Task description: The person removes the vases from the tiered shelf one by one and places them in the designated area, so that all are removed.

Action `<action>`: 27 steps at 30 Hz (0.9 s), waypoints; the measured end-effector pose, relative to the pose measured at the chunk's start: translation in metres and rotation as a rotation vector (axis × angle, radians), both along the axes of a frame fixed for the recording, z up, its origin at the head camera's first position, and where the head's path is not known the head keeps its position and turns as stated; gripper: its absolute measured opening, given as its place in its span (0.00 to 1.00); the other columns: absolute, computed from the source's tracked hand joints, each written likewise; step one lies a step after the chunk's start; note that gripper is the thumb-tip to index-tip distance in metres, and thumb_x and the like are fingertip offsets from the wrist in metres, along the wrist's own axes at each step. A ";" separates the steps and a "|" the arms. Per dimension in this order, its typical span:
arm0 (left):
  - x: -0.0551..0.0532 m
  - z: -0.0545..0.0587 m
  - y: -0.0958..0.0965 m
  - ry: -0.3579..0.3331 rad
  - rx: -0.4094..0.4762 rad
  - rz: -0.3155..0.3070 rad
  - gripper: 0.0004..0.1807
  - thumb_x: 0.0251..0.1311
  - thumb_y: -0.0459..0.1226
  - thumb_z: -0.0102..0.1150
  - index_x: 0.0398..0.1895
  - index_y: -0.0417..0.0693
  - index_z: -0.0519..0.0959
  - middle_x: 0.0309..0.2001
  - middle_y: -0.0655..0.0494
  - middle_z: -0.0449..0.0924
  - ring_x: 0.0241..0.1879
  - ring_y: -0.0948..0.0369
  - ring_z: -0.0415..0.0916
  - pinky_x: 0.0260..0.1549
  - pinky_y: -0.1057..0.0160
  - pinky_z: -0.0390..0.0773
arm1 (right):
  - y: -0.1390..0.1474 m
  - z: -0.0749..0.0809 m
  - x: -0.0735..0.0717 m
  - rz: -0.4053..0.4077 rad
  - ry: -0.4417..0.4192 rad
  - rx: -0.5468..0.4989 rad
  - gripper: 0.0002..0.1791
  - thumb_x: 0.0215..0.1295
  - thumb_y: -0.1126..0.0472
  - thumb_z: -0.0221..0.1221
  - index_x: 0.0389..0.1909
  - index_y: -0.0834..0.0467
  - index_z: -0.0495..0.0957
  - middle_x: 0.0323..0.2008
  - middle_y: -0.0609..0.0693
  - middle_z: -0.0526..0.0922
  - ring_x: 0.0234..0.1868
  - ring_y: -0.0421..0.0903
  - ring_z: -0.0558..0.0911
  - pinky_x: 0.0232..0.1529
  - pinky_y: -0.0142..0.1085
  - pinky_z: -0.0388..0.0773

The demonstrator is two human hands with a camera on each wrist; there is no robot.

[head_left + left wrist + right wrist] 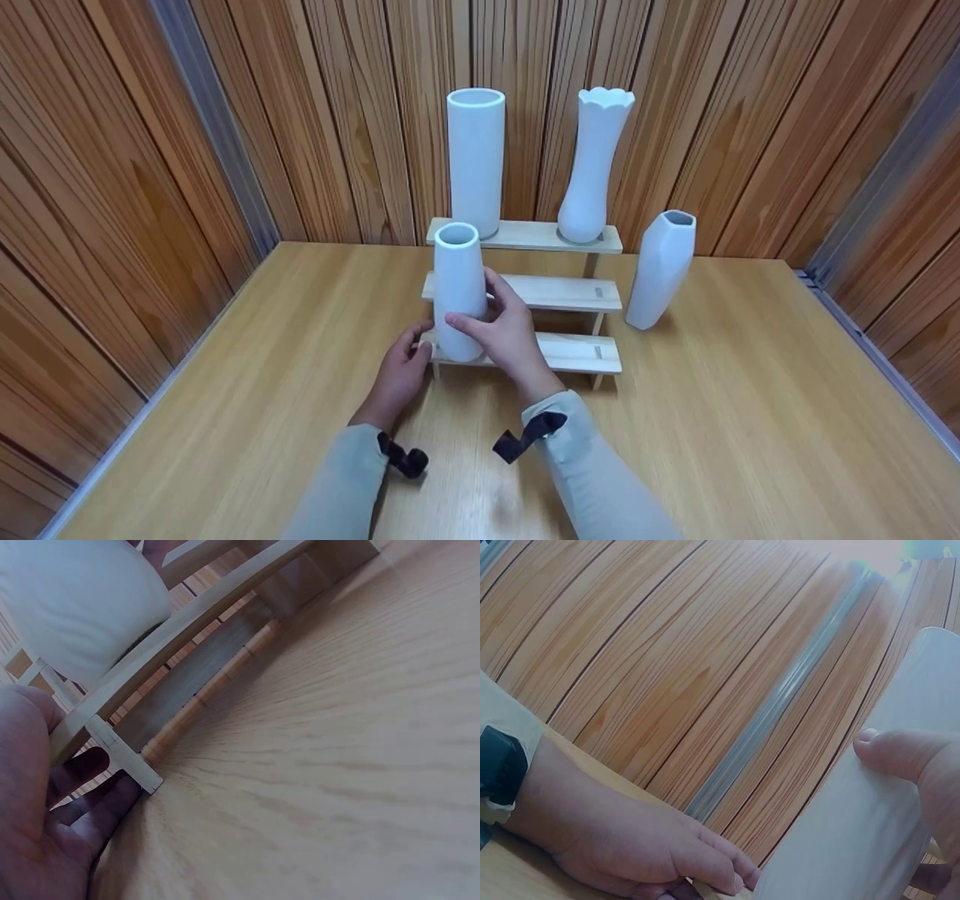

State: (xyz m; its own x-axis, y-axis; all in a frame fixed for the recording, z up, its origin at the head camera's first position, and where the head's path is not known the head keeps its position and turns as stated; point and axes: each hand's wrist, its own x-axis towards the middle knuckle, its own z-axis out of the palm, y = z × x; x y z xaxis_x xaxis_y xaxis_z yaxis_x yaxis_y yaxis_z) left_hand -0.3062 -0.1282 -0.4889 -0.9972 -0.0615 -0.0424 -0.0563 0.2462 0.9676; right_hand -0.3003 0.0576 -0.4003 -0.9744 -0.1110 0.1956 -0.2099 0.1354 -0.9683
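Observation:
My right hand (510,330) grips a white tapered vase (459,277) round its lower half, with the thumb across the front. The vase stands nearly upright at the left end of the bottom step of a three-tier wooden display stand (551,349). In the left wrist view the base of the vase (82,607) is at the bottom plank; whether its full weight rests there I cannot tell. My left hand (401,371) holds the left end of that plank, thumb on top and fingers (105,814) around the leg below.
On the top step stand a tall white cylinder vase (475,165) and a white vase with a scalloped rim (596,165). A white faceted vase (661,270) is on the wooden table (712,420), right of the stand. Wood-panelled walls (360,112) enclose the back and sides.

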 end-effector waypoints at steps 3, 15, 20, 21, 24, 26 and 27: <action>0.001 0.000 0.001 -0.003 -0.006 -0.004 0.20 0.77 0.47 0.47 0.69 0.66 0.70 0.74 0.60 0.62 0.73 0.56 0.58 0.71 0.46 0.61 | 0.002 0.002 0.002 -0.008 -0.012 0.001 0.53 0.46 0.40 0.77 0.74 0.39 0.63 0.71 0.43 0.69 0.69 0.50 0.72 0.66 0.57 0.69; 0.002 -0.002 -0.001 -0.001 0.019 -0.010 0.20 0.77 0.48 0.47 0.69 0.67 0.70 0.73 0.61 0.62 0.69 0.56 0.63 0.68 0.48 0.66 | 0.008 0.008 0.005 0.014 -0.034 -0.045 0.51 0.47 0.44 0.78 0.73 0.38 0.65 0.68 0.43 0.71 0.66 0.49 0.74 0.65 0.58 0.70; 0.001 -0.002 0.000 0.017 0.029 -0.017 0.21 0.76 0.45 0.48 0.70 0.63 0.70 0.73 0.59 0.64 0.68 0.55 0.64 0.67 0.49 0.68 | 0.013 0.008 0.009 0.018 0.013 -0.050 0.48 0.49 0.46 0.78 0.72 0.40 0.66 0.67 0.44 0.72 0.65 0.49 0.75 0.64 0.58 0.71; 0.000 -0.002 0.001 0.020 0.032 -0.018 0.21 0.76 0.45 0.48 0.70 0.62 0.70 0.73 0.58 0.64 0.68 0.55 0.64 0.67 0.49 0.68 | 0.015 0.008 0.010 0.018 0.024 -0.046 0.48 0.49 0.46 0.78 0.72 0.40 0.66 0.67 0.44 0.73 0.65 0.49 0.75 0.64 0.58 0.71; -0.001 -0.002 0.001 0.026 0.050 -0.017 0.22 0.76 0.42 0.48 0.71 0.58 0.70 0.72 0.57 0.64 0.67 0.54 0.65 0.66 0.50 0.69 | 0.019 0.008 0.012 0.023 0.050 -0.039 0.47 0.50 0.46 0.77 0.72 0.41 0.67 0.66 0.44 0.74 0.64 0.49 0.76 0.64 0.58 0.72; -0.001 -0.002 0.001 0.029 0.063 -0.015 0.22 0.76 0.42 0.48 0.71 0.57 0.70 0.72 0.56 0.65 0.66 0.55 0.66 0.65 0.51 0.70 | 0.023 0.007 0.013 0.020 0.052 -0.032 0.47 0.51 0.46 0.77 0.72 0.40 0.67 0.65 0.43 0.74 0.64 0.48 0.76 0.63 0.58 0.72; -0.001 -0.002 0.001 0.037 0.071 -0.015 0.22 0.76 0.41 0.48 0.71 0.56 0.70 0.71 0.55 0.66 0.65 0.54 0.67 0.64 0.51 0.71 | 0.024 0.007 0.014 0.016 0.055 -0.027 0.46 0.50 0.46 0.77 0.72 0.39 0.67 0.65 0.43 0.74 0.64 0.48 0.76 0.63 0.58 0.72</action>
State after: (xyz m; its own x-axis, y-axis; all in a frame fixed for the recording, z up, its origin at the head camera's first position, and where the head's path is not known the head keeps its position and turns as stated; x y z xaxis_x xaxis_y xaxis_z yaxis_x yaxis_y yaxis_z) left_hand -0.3074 -0.1270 -0.4912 -0.9990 -0.0445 -0.0093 -0.0170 0.1777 0.9839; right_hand -0.2867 0.0820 -0.3934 -0.9603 -0.1203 0.2518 -0.2645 0.1055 -0.9586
